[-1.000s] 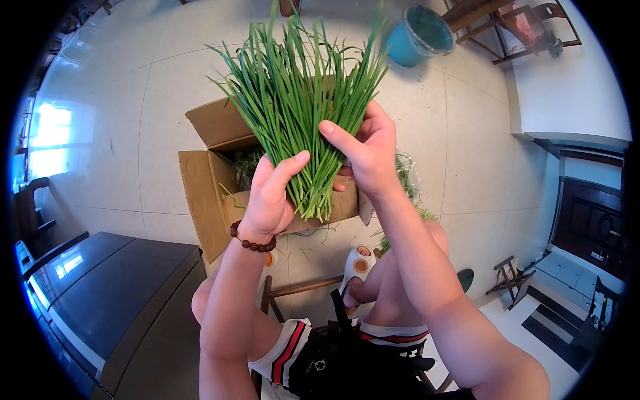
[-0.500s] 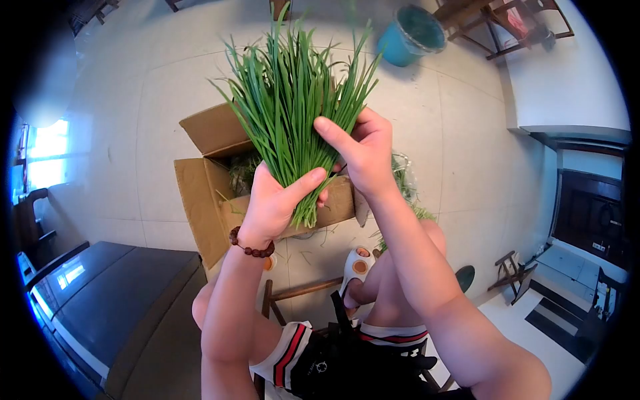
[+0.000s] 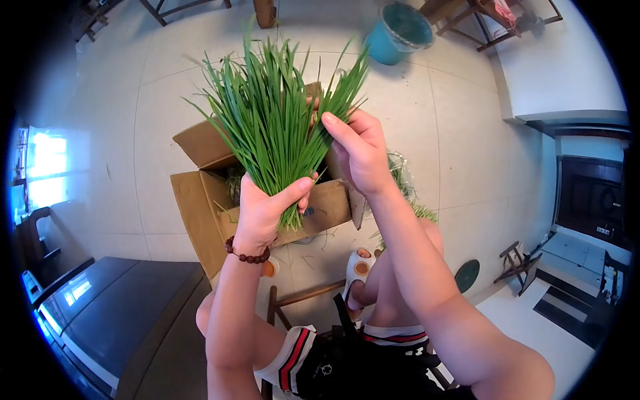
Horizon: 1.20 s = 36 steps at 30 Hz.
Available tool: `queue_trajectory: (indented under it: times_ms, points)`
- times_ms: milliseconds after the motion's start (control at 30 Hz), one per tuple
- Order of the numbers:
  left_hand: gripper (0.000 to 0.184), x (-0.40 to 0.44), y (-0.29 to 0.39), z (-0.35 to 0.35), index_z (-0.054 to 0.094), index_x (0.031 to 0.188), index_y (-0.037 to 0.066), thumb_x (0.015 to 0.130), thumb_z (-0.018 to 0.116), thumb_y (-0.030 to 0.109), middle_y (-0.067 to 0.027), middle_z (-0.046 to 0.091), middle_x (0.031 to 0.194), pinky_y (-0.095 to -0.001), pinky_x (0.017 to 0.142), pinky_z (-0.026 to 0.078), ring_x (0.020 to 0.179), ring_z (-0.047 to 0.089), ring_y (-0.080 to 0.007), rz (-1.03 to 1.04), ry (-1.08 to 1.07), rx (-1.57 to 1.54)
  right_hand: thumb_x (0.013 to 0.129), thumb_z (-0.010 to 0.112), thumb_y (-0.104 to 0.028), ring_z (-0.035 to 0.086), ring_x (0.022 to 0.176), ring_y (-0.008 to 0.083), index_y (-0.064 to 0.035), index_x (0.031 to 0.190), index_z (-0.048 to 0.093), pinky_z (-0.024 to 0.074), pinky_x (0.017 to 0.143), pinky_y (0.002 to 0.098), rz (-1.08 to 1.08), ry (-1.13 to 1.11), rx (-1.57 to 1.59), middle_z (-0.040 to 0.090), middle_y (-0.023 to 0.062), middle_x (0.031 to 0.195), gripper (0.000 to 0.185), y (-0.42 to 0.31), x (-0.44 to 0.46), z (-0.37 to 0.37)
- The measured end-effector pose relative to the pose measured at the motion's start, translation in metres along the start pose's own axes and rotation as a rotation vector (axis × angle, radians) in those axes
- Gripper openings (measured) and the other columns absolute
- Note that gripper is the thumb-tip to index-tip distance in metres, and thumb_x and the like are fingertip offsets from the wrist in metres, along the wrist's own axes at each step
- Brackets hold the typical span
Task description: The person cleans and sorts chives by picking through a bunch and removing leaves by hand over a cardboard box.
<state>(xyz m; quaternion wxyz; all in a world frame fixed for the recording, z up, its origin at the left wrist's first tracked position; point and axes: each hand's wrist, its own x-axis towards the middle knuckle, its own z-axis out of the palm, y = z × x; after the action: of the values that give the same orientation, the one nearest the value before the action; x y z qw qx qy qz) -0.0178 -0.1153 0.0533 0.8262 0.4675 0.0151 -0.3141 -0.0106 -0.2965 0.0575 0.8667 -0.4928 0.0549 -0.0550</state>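
Note:
A thick bunch of green garlic chives (image 3: 273,127) fans out in front of me, its leaf tips pointing away. My left hand (image 3: 270,210) is wrapped round the stem ends, thumb across the front; a beaded bracelet sits on that wrist. With thumb and fingers closed, my right hand (image 3: 357,143) pinches some blades at the right side of the bunch, spreading them off from the rest. Beneath the bunch stands an open cardboard box (image 3: 193,200) with its flaps out; more greens show partly inside it.
Beyond the box, a blue bucket (image 3: 390,43) stands on the tiled floor. A clear plastic bag with greens (image 3: 403,177) lies right of the box, by my leg. A dark table (image 3: 120,310) is at the left, a wooden chair (image 3: 490,20) at the far right.
The bunch and my left hand have shifted slightly left. My right hand has drawn some blades to the right, so a gap shows between them and the rest.

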Motion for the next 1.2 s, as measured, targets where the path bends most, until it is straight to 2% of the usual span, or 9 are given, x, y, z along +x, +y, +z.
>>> queue_trajectory:
  times_ms: [67,167,600,667,800,867,1067,1133,1200]
  points:
    - [0.034,0.000,0.001,0.001,0.057,0.122,-0.004,0.090,0.070,-0.002,-0.0131,0.068,0.099,-0.0291,0.057,0.051,0.064,0.059,-0.0142,0.013,0.007,0.037,0.101,0.060,-0.011,0.063,0.110,0.0153,0.0051,0.124,0.065,0.0468,0.100,0.0316,0.007,-0.046,-0.033,0.071,0.0104,0.115,0.029,-0.008,0.000,-0.003]
    - [0.019,0.000,0.001,0.003,0.067,0.106,-0.005,0.089,0.074,0.000,-0.0087,0.070,0.091,-0.0249,0.058,0.050,0.064,0.060,-0.0106,0.030,0.000,0.089,0.099,0.062,-0.010,0.064,0.109,0.0166,0.0057,0.124,0.065,0.0473,0.101,0.0324,-0.024,-0.007,-0.078,0.071,0.0118,0.115,0.029,-0.016,0.003,-0.005]
    - [0.023,0.000,-0.001,0.002,0.061,0.111,-0.007,0.090,0.069,-0.004,-0.0128,0.068,0.092,-0.0303,0.058,0.049,0.064,0.060,-0.0152,0.030,-0.010,0.137,0.093,0.069,-0.003,0.069,0.095,0.0200,0.0047,0.109,0.068,0.0543,0.089,0.0352,-0.064,0.009,-0.105,0.073,0.0125,0.102,0.018,-0.028,0.005,-0.017]
    - [0.021,0.000,-0.003,0.002,0.067,0.106,-0.003,0.087,0.077,0.001,-0.0080,0.070,0.093,-0.0246,0.058,0.049,0.067,0.060,-0.0104,0.016,-0.008,0.112,0.093,0.068,-0.003,0.069,0.093,0.0195,0.0041,0.107,0.068,0.0540,0.088,0.0344,-0.068,0.003,-0.111,0.072,0.0118,0.099,0.016,-0.028,0.005,-0.019]
    - [0.022,0.000,-0.004,0.001,0.061,0.109,-0.006,0.089,0.070,-0.003,-0.0121,0.068,0.092,-0.0289,0.058,0.049,0.065,0.060,-0.0147,0.015,-0.010,0.170,0.093,0.067,-0.003,0.068,0.092,0.0191,0.0035,0.104,0.068,0.0538,0.086,0.0340,-0.067,0.001,-0.129,0.071,0.0114,0.098,0.013,-0.028,0.006,-0.021]
    - [0.021,0.000,-0.006,0.000,0.067,0.104,-0.002,0.087,0.077,0.001,-0.0068,0.070,0.092,-0.0240,0.057,0.048,0.066,0.060,-0.0095,0.026,0.003,0.134,0.094,0.067,-0.004,0.067,0.090,0.0184,0.0027,0.102,0.067,0.0534,0.085,0.0334,-0.088,-0.004,-0.111,0.071,0.0108,0.096,0.011,-0.026,0.007,-0.022]
    - [0.020,-0.002,-0.007,0.000,0.067,0.103,-0.002,0.087,0.077,0.000,-0.0060,0.069,0.089,-0.0243,0.056,0.047,0.066,0.059,-0.0093,-0.010,0.018,0.215,0.096,0.064,-0.005,0.066,0.090,0.0181,0.0023,0.105,0.065,0.0534,0.086,0.0344,-0.068,0.105,-0.031,0.070,0.0117,0.098,0.013,-0.032,0.013,-0.030]
    - [0.019,-0.003,-0.007,-0.002,0.067,0.103,-0.002,0.087,0.077,0.000,-0.0061,0.069,0.088,-0.0244,0.056,0.047,0.065,0.059,-0.0097,-0.006,0.024,0.203,0.095,0.068,-0.009,0.068,0.092,0.0148,0.0033,0.105,0.068,0.0538,0.086,0.0300,-0.129,0.109,-0.104,0.073,0.0102,0.097,0.015,-0.033,0.013,-0.031]
    - [0.019,-0.003,-0.006,-0.004,0.066,0.102,-0.003,0.087,0.076,-0.001,-0.0062,0.068,0.087,-0.0246,0.056,0.046,0.064,0.058,-0.0100,-0.002,0.033,0.191,0.099,0.064,-0.012,0.069,0.094,0.0165,0.0035,0.108,0.068,0.0538,0.089,0.0322,-0.144,0.167,-0.035,0.074,0.0125,0.100,0.018,-0.035,0.015,-0.030]
